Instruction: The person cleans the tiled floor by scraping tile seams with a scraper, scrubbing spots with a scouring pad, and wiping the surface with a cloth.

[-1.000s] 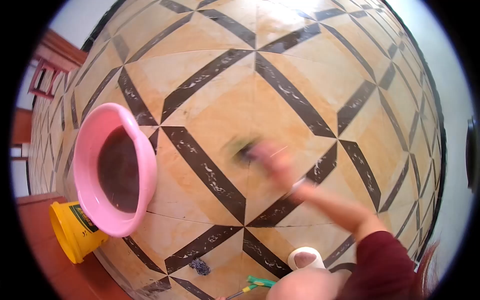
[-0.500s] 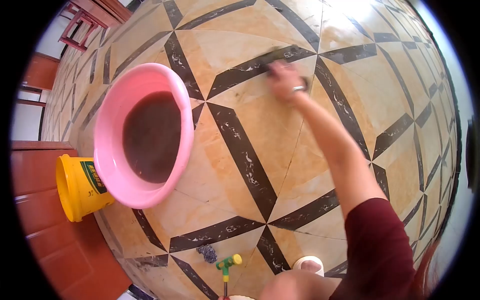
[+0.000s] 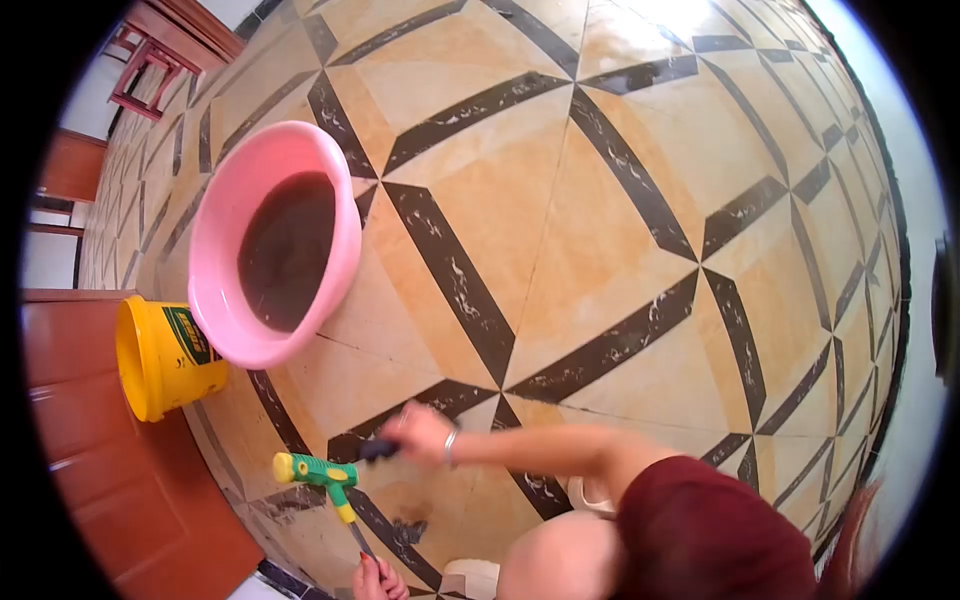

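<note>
Much at the near edge is hidden or cut off: the left grip (image 3: 380,580), a bare hand, shows only its fingers, closed around the thin grey shaft of a green-and-yellow hammer-shaped tool (image 3: 328,476), and they cover the shaft's lower end. The right grip (image 3: 420,435), a bare hand with one silvery band (image 3: 450,446) at the wrist, is clamped on a small dark object (image 3: 378,449); blur and the fingers hide its true shape, and it lies just beside the tool's head, though whether the two touch I cannot tell. On the patterned tile floor (image 3: 490,230) below them rests one dark, ragged clump (image 3: 410,530), its material hard to make out. Two white shoes (image 3: 470,578) show only in part, one mostly behind the bare knee (image 3: 562,555) and the arm in its maroon sleeve (image 3: 715,525). One round pink plastic basin (image 3: 345,220) holds murky brown liquid (image 3: 290,250) that conceals its bottom, and its rim covers part of one yellow plastic bucket (image 3: 145,365), whose green label is unreadable. One reddish wooden stool (image 3: 150,78) stands far off, small and distorted.
</note>
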The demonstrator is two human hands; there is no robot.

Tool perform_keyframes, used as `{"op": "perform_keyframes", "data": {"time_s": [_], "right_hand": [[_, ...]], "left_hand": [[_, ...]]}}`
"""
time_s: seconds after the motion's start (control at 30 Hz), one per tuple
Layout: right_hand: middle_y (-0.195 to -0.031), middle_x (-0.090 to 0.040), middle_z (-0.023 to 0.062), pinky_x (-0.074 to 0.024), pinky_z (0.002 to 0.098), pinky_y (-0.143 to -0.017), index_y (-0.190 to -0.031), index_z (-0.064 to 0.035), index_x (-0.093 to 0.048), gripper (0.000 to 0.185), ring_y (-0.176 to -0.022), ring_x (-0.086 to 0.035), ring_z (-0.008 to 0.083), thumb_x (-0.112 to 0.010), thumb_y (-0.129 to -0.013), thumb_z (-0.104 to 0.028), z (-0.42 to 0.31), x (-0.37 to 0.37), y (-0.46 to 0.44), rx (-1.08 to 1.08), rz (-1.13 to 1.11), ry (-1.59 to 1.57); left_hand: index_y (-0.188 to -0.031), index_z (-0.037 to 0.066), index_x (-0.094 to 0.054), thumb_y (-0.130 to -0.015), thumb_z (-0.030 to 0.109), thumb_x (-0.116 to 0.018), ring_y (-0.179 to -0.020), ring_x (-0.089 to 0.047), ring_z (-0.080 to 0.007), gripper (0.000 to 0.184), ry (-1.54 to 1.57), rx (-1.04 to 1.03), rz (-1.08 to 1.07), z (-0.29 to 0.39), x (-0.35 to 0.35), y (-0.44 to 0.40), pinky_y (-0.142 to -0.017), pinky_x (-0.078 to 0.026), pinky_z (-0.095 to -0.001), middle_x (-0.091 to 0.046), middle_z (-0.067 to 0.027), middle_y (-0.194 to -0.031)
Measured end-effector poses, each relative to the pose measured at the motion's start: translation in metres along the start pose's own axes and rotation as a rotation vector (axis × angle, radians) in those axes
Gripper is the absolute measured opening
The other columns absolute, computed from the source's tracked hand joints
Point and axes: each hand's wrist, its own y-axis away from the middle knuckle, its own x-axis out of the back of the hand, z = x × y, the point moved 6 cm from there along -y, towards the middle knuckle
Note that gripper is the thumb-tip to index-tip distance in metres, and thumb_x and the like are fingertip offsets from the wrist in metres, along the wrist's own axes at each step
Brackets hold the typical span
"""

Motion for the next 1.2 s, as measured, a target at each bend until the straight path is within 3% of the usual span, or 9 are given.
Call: {"op": "perform_keyframes", "data": {"time_s": [0.2, 0.3, 0.5, 0.57, 0.73, 0.83, 0.9, 0.97, 1.2], "right_hand": [[-0.08, -0.067, 0.0113, -0.0491, 0.0312, -0.064, -0.099, -0.0039, -0.065, 0.028, -0.072, -0.063, 0.0165, -0.056, -0.072, -0.004, 0.157, 0.335, 0.009, -0.11, 0.708, -0.059], [-0.103, -0.063, 0.0173, -0.0477, 0.0417, -0.079, -0.105, -0.0091, -0.063, 0.033, -0.091, -0.06, 0.0334, -0.057, -0.075, -0.022, 0.212, 0.456, 0.026, -0.377, 0.845, 0.475], [-0.09, -0.061, 0.0123, -0.0455, 0.0437, -0.074, -0.097, -0.0115, -0.058, 0.025, -0.088, -0.054, 0.0356, -0.056, -0.071, -0.01, 0.131, 0.279, 0.007, -0.397, 0.27, 0.648], [-0.085, -0.058, 0.0095, -0.0457, 0.0442, -0.071, -0.086, -0.0099, -0.056, 0.016, -0.086, -0.053, 0.0333, -0.056, -0.071, -0.009, 0.088, 0.17, 0.03, -0.199, 0.351, 0.512], [-0.131, -0.044, 0.0018, -0.0365, 0.0455, -0.093, -0.105, -0.0186, -0.062, 0.039, -0.119, -0.038, 0.0294, -0.066, -0.07, -0.036, -0.011, -0.006, 0.07, 0.044, -0.148, 0.285], [-0.126, -0.051, 0.0064, -0.0325, 0.049, -0.098, -0.115, -0.0149, -0.057, 0.041, -0.113, -0.047, 0.0293, -0.061, -0.081, -0.037, -0.021, 0.018, 0.069, 0.22, 0.127, -0.138], [-0.107, -0.059, 0.0186, -0.0518, 0.0463, -0.077, -0.122, -0.0069, -0.047, 0.049, -0.093, -0.059, 0.0361, -0.051, -0.088, -0.042, -0.007, 0.028, 0.071, -0.684, -0.168, -1.425], [-0.107, -0.058, 0.02, -0.052, 0.0426, -0.079, -0.122, -0.0037, -0.048, 0.043, -0.089, -0.062, 0.0291, -0.053, -0.09, -0.032, -0.05, 0.066, 0.08, -0.508, -0.718, -1.877], [-0.083, -0.062, 0.0096, -0.0508, 0.0281, -0.069, -0.109, 0.0029, -0.048, 0.036, -0.078, -0.062, 0.0155, -0.053, -0.091, -0.028, -0.045, 0.101, 0.089, -0.358, -0.404, -0.819]], "left_hand": [[-0.073, 0.015, -0.039, -0.095, 0.038, -0.043, -0.041, -0.029, -0.0077, 0.032, -0.044, 0.048, -0.081, -0.03, 0.009, -0.004, -0.037, -0.025, -0.022, -0.028, 0.0053, -0.052], [-0.075, 0.015, -0.041, -0.095, 0.035, -0.044, -0.04, -0.031, -0.0072, 0.028, -0.056, 0.135, -0.047, -0.048, 0.004, -0.01, -0.036, -0.025, -0.0209, -0.031, 0.0055, -0.052], [-0.078, 0.015, -0.042, -0.096, 0.031, -0.043, -0.042, -0.028, -0.0049, 0.023, -0.069, 0.109, -0.123, -0.03, -0.028, 0.006, -0.036, -0.022, -0.0192, -0.029, 0.0076, -0.053], [-0.093, 0.011, -0.051, -0.093, 0.028, -0.049, -0.053, -0.047, -0.0091, 0.018, 0.142, 0.13, -0.377, -0.038, -0.014, -0.013, -0.046, -0.037, -0.0213, -0.047, 0.0, -0.064], [-0.08, 0.01, -0.054, -0.094, 0.037, -0.046, -0.041, -0.041, -0.0091, 0.031, -0.034, -0.046, -0.425, 0.007, -0.035, -0.033, -0.038, -0.03, -0.0233, -0.041, 0.0022, -0.052], [-0.056, 0.005, -0.048, -0.089, 0.026, -0.055, -0.039, -0.043, -0.0181, 0.04, -0.929, -0.722, -0.113, 0.058, -0.054, -0.039, -0.04, -0.031, -0.0311, -0.043, -0.006, -0.046], [-0.059, 0.001, -0.051, -0.085, 0.019, -0.058, -0.044, -0.048, -0.0293, 0.032, -1.276, -1.086, -0.097, 0.084, -0.085, -0.043, -0.042, -0.034, -0.036, -0.047, -0.0163, -0.051], [-0.063, 0.006, -0.053, -0.081, 0.021, -0.062, -0.054, -0.051, -0.0309, 0.024, -1.483, -1.629, -0.116, 0.09, -0.098, -0.079, -0.048, -0.039, -0.0413, -0.049, -0.0117, -0.058], [-0.069, 0.012, -0.058, -0.08, 0.027, -0.059, -0.066, -0.053, -0.0238, 0.019, -1.571, -1.912, 0.193, 0.124, -0.198, -0.095, -0.067, -0.042, -0.0366, -0.054, -0.0058, -0.063]]}}
